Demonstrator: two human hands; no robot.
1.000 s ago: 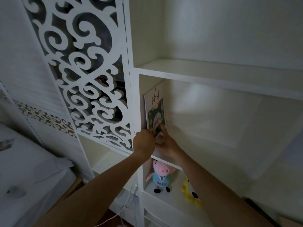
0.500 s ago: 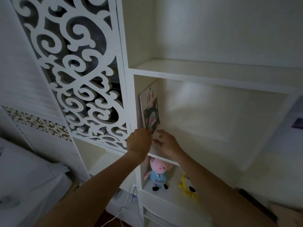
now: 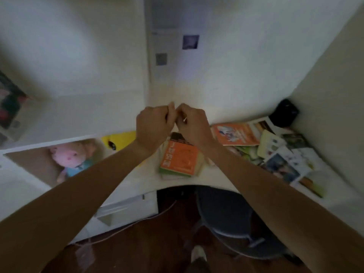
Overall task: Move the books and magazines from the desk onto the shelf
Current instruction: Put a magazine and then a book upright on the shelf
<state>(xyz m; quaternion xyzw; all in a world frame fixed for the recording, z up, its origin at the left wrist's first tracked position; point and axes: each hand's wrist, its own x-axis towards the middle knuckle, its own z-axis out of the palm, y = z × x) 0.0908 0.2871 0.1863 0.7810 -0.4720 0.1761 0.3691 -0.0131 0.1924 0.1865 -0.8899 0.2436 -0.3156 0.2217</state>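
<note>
My left hand (image 3: pixel 152 125) and my right hand (image 3: pixel 192 123) hang side by side in the air above the white desk (image 3: pixel 214 177), fingers curled, nothing in either. Just below them lies a small stack topped by an orange book (image 3: pixel 180 158). Further right on the desk lie an orange magazine (image 3: pixel 235 133) and several scattered magazines and booklets (image 3: pixel 285 164). The white shelf unit (image 3: pixel 23 152) stands at the left; the magazine standing in it shows only as a blurred dark patch (image 3: pixel 9 99) at the far left edge.
A pink plush toy (image 3: pixel 69 158) and a yellow plush (image 3: pixel 120 139) sit in a low shelf compartment. A dark round object (image 3: pixel 283 113) stands in the desk's back corner. A grey chair (image 3: pixel 236 219) is under the desk; a cable (image 3: pixel 137 223) runs across the wooden floor.
Both hands have let go of the magazine standing in the shelf and drawn back. The view has swung right and down from the shelf to the desk.
</note>
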